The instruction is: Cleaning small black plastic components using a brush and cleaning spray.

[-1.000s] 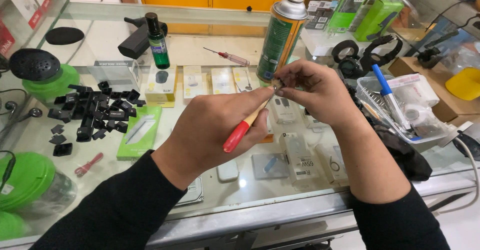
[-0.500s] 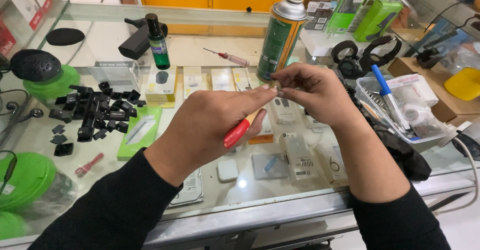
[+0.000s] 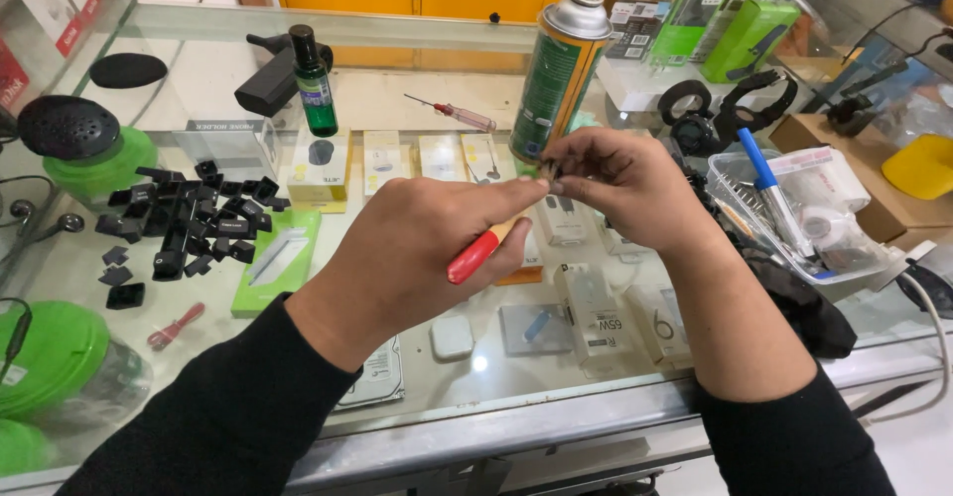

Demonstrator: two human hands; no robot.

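Both hands are raised above the glass surface (image 3: 328, 99), meeting just in front of the spray can (image 3: 561, 74), which serves here as the landmark. The left hand (image 3: 417, 258) holds a brush with a red handle (image 3: 475, 254); its grip is closed around the shaft, thumb and forefinger pinching it near the tip, and the red end sticks out below the palm toward the person. The right hand (image 3: 615, 183) has its fingertips pressed together on a small part (image 3: 549, 169), too small to make out, held against the brush tip just in front of the can's lower half.

Left of the can, a small red screwdriver (image 3: 452, 112) lies on the surface, and further left stands a green bottle (image 3: 314, 84) with a black cap. Well left of the can, a heap of black plastic pieces (image 3: 189, 218) spreads over the glass, with a green box (image 3: 278, 258) beside it. Right of the can, a clear plastic tray (image 3: 794, 208) holds a blue pen and sits close to the right wrist. The near edge of the surface, a metal rail (image 3: 516, 426), runs under both forearms. The barest stretch of glass lies behind and left of the can, around the screwdriver; elsewhere small boxes show through the glass from the case below.
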